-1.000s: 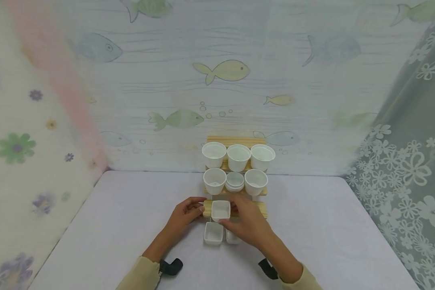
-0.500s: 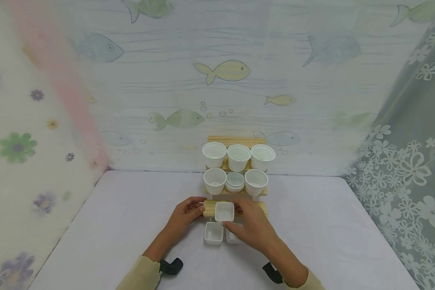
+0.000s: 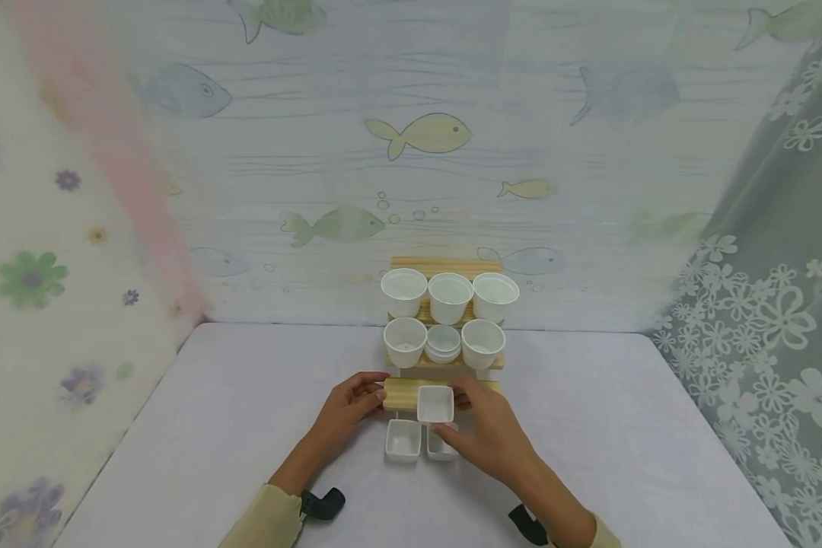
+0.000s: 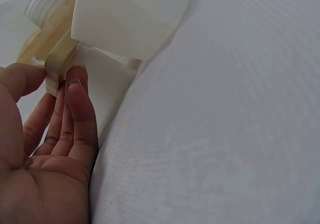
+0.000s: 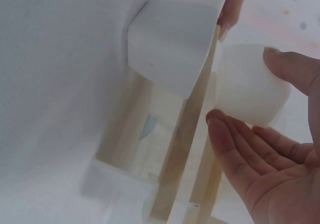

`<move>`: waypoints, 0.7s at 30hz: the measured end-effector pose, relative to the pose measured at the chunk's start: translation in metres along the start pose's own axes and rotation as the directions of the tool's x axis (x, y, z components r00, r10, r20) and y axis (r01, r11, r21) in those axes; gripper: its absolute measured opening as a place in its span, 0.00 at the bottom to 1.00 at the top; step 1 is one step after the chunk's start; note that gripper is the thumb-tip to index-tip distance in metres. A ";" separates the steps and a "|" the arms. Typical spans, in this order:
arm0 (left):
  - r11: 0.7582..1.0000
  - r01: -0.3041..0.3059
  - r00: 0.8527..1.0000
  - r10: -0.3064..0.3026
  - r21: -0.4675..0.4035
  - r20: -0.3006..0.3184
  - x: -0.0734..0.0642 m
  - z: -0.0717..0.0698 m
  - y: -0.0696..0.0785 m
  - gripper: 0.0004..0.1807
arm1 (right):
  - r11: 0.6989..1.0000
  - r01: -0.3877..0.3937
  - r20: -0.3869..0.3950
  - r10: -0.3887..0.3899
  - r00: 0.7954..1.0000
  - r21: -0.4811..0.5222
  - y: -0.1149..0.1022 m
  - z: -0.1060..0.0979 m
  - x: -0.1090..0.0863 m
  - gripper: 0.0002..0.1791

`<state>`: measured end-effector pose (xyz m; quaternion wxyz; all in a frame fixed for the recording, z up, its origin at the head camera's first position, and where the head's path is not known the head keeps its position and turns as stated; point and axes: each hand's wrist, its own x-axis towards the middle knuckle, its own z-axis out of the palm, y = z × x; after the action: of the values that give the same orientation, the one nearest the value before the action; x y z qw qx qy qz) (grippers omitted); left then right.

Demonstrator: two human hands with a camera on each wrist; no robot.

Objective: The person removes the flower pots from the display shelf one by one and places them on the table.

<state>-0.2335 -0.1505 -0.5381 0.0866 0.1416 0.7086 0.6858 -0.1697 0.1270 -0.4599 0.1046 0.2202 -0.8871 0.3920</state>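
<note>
Hands at work near the middle of the tabletop, a little toward its far edge. Right hand holding a small white square cup between thumb and fingers, at about the middle of the lowest step of a small wooden stepped rack; from the head view, cannot tell for sure if the cup already rests on the wood or hangs just above it. In the right wrist view, same cup between the thumb above and the fingers below, grip narrow, fingers only a little curled. Left hand pinching the left end of that lowest step, thumb on one side and fingertips on the other, as seen from the left wrist. On the tabletop just in front of the rack, two more square cups side by side: left one fully in view, right one partly covered by the right hand. On the middle step, two round white cups with a stack of lids between them; on the top step, three round cups in a row. Behind the rack, close to the far edge, a wall cloth with printed fish.
</note>
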 end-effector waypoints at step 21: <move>1.000 -0.009 1.000 0.010 -0.028 0.004 0.002 -0.001 -0.002 0.22 | 0.999 0.034 -0.068 -0.037 0.997 -0.042 0.008 -0.010 -0.016 0.37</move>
<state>-0.2354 -0.1507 -0.5400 0.0867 0.1452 0.6983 0.6956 -0.1598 0.1439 -0.4643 0.1465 0.2202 -0.8866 0.3795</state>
